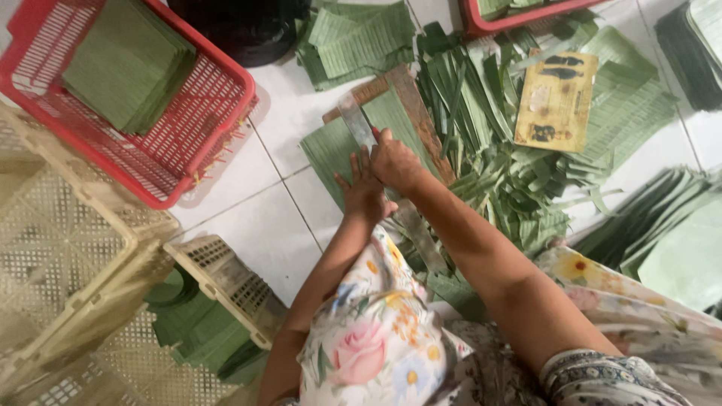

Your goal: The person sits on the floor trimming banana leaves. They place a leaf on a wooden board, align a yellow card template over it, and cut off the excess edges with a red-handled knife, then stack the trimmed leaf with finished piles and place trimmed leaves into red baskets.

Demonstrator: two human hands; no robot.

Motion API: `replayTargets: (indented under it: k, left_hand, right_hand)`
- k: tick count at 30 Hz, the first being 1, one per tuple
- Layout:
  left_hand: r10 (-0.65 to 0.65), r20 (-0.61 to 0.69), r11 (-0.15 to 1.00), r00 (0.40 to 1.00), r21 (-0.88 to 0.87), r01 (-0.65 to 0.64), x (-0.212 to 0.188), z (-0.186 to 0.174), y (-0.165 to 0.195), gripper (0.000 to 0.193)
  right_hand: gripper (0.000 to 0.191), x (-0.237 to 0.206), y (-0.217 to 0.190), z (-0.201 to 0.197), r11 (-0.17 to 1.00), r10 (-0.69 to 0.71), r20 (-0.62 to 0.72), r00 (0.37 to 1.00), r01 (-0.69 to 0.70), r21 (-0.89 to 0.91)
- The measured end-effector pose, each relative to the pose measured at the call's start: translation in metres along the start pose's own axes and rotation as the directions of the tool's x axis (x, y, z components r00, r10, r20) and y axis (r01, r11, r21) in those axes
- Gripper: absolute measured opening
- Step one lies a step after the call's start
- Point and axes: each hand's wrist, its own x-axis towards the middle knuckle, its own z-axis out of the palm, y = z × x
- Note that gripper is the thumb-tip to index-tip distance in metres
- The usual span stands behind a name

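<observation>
Green banana leaf stack (342, 146) lies on a wooden board (414, 105) on the tiled floor (256, 180), pressed flat by the left hand (362, 192), fingers spread, while the right hand (395, 162) grips a long knife (355, 120), leaf trimmings (496, 150) beside, red basket (188, 143) left.
</observation>
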Motion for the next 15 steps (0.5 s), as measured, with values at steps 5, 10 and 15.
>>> replayTargets:
  k: [5, 10, 15]
  left_hand:
    - [-0.051, 0.059, 0.999, 0.997, 0.009, 0.051, 0.005, 0.007, 0.001, 0.134]
    - [-0.014, -0.21, 0.985, 0.978, 0.165, 0.049, -0.004, 0.015, 0.005, 0.133]
    - [-0.084, -0.003, 0.996, 0.996, 0.012, 0.084, -0.014, 0.004, 0.014, 0.135]
  right_hand:
    - [0.042, -0.057, 0.03, -0.001, 0.999, -0.046, 0.022, 0.999, 0.046, 0.007]
    - [0.042, -0.129, 0.079, 0.01, 0.998, 0.012, 0.04, 0.999, -0.009, -0.07]
    - [0.037, -0.192, 0.142, 0.031, 0.993, 0.035, 0.09, 0.995, -0.025, -0.115]
